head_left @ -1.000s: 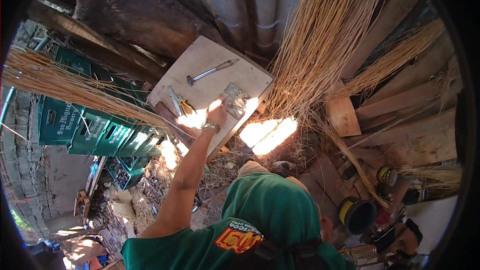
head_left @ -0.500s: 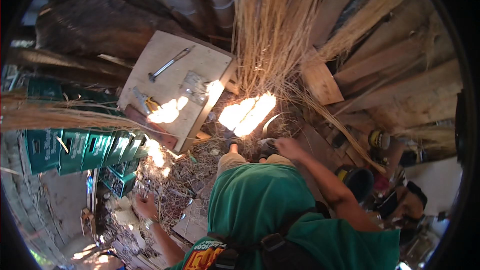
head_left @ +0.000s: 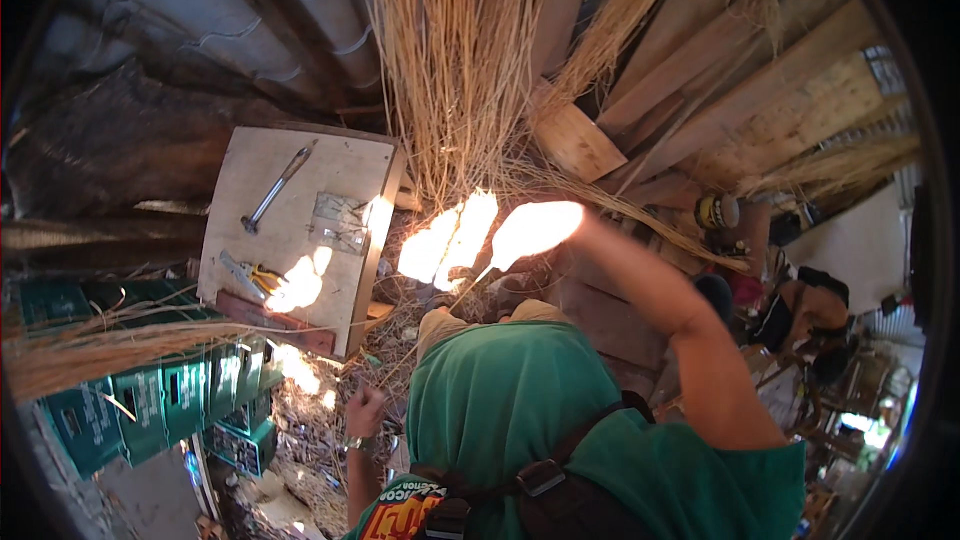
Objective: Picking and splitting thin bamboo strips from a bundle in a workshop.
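Observation:
My right hand (head_left: pixel 540 233) is raised in front of my lap, bleached white by sunlight, so its fingers do not show. A slim pale strip (head_left: pixel 486 273) juts from its lower left side; I cannot make out its kind. Lower left, my left hand (head_left: pixel 364 412) is closed in a fist beside my body, a watch (head_left: pixel 358 442) on its wrist. What the fist holds, if anything, is hidden. Tall dry straw-coloured stalks (head_left: pixel 455 70) stand beyond both hands, their lower ends near a sunlit patch.
Left of the stalks sits a wooden board top (head_left: pixel 240 155) bearing a hammer (head_left: pixel 277 190), yellow-handled pliers (head_left: pixel 262 278) and a metal plate (head_left: pixel 340 218). Green crates (head_left: pixel 130 405) are lined up at the left, below a bundle of stalks (head_left: pixel 110 355). Planks (head_left: pixel 580 140) lean at the right.
My right hand has swung up and forward into the sunlight. My left hand has come up and inward, closer to my body. The view has shifted, moving the board and stalks leftward.

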The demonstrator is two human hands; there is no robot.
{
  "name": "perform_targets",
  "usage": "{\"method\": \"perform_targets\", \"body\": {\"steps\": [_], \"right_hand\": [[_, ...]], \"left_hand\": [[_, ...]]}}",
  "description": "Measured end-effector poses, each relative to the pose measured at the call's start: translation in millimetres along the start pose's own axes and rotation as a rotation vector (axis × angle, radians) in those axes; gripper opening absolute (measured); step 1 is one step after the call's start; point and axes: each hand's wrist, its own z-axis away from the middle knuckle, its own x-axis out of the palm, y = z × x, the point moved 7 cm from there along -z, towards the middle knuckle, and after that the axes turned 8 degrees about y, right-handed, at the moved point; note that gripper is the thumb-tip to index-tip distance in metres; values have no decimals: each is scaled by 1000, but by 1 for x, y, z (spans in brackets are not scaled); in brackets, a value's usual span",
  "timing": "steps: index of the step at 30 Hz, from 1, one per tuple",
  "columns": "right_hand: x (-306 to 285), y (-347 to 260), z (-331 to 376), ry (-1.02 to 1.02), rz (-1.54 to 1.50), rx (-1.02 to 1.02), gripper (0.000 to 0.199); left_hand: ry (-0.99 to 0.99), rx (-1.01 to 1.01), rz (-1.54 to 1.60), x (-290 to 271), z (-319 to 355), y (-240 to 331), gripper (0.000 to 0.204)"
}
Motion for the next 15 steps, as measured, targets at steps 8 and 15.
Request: {"method": "perform_targets", "body": {"steps": [8, 15], "right_hand": [[-231, -144, 130, 409, 527, 799, 27], [-316, -268, 123, 830, 907, 525, 28]], "left_hand": [[729, -189, -760, -241, -49, -126, 39], [187, -161, -957, -210, -76, -144, 55]]}}
